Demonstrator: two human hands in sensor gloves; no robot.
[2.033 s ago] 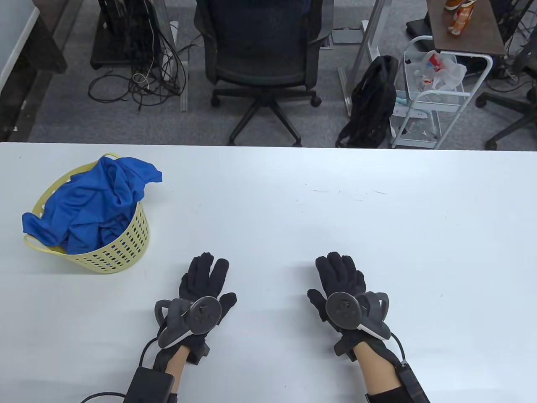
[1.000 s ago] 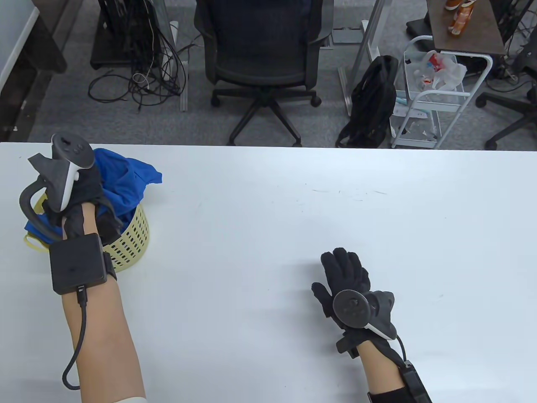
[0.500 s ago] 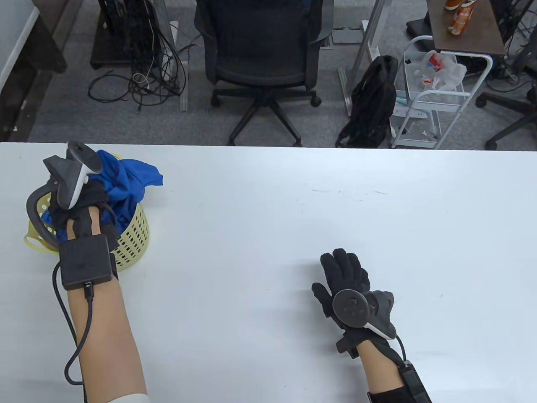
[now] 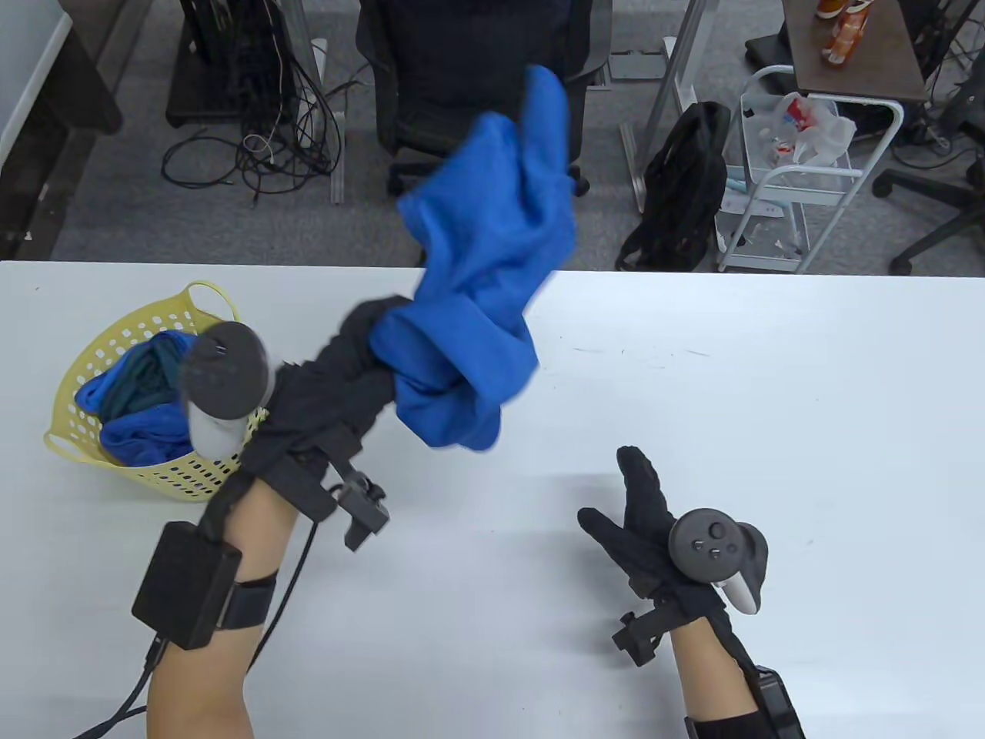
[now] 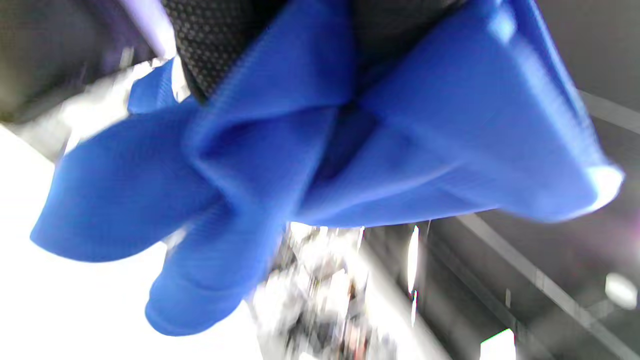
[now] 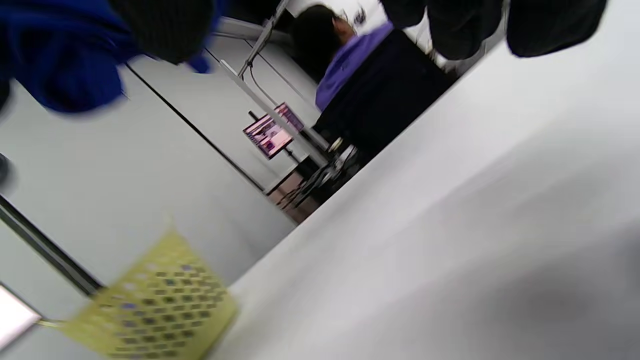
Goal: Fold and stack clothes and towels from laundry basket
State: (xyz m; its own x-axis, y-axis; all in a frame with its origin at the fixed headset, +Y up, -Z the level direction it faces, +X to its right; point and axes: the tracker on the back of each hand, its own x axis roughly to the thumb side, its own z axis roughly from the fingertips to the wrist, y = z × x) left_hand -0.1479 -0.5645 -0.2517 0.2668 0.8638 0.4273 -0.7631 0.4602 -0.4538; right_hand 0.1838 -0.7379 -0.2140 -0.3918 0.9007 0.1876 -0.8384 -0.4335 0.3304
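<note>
My left hand [image 4: 362,346] grips a crumpled blue garment [image 4: 485,277] and holds it in the air above the white table [image 4: 769,400], right of the yellow laundry basket [image 4: 85,369]. The garment fills the left wrist view [image 5: 320,165], bunched under my gloved fingers [image 5: 220,40]. More blue and teal cloth [image 4: 138,408] lies inside the basket. My right hand [image 4: 642,508] is open and empty, turned on its side low over the table at the front right. In the right wrist view the basket [image 6: 155,305] shows at the lower left, blurred.
The basket stands at the table's left side. Beyond the far edge are an office chair [image 4: 477,131], a black backpack [image 4: 685,185], a white cart [image 4: 800,169] and floor cables [image 4: 269,138].
My left hand went from the table into the basket, took hold of the blue garment and lifted it out, up and to the right. My right hand has turned onto its side.
</note>
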